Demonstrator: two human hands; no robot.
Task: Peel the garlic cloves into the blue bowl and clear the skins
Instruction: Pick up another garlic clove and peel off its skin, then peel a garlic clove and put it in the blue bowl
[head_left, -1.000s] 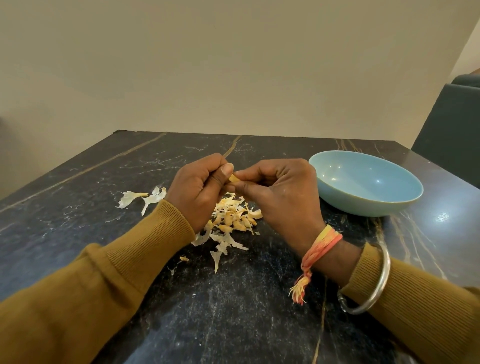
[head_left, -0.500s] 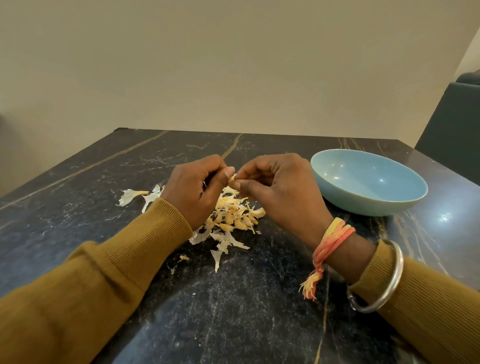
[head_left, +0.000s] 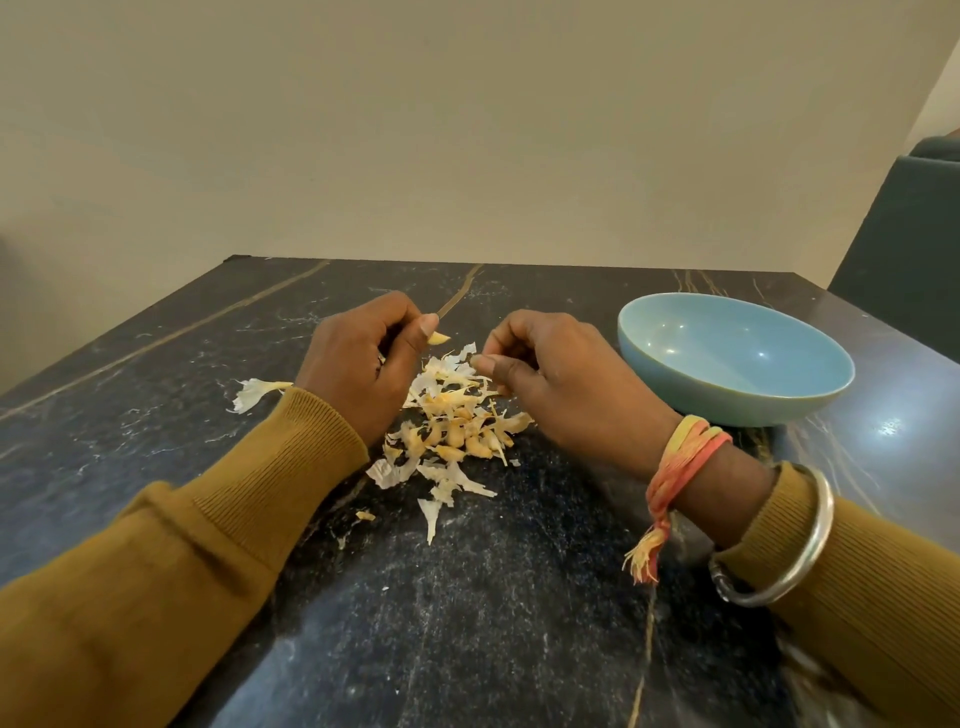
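**While our left hand (head_left: 363, 358) grips one clove (head_left: 439, 339)**

Though its fingers (head_left: 427, 328) clench that clove, our right hand (head_left: 561, 379) curls thumb to forefinger — whether on a skin, we cannot tell. The pile of cloves and skins (head_left: 457, 431) lies on the counter (head_left: 519, 623) between our wrists; the blue bowl (head_left: 727, 397) stands at two o'clock of it — one stray skin (head_left: 254, 392) at nine.

Hands part over the pile

The left hand (head_left: 363, 358) has drawn off toward 10 o'clock, taking the clove (head_left: 439, 339) pinched under its thumb. The right hand (head_left: 561, 384) no longer touches it, and a gap has opened between them.
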